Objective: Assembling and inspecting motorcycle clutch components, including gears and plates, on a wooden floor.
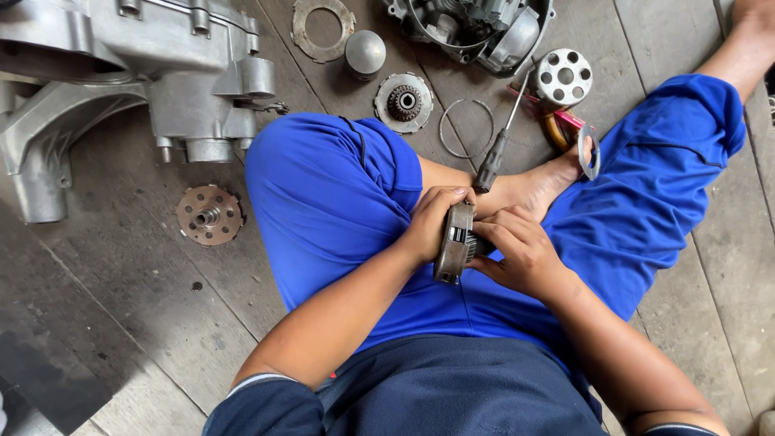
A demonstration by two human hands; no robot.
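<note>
Above the lap, both hands clasp a round metal clutch part on edge: the left hand wraps its rim, the right hand pinches its toothed centre. A slipping grip could drop it onto the bare foot just beyond (the screwdriver lies there too).
</note>
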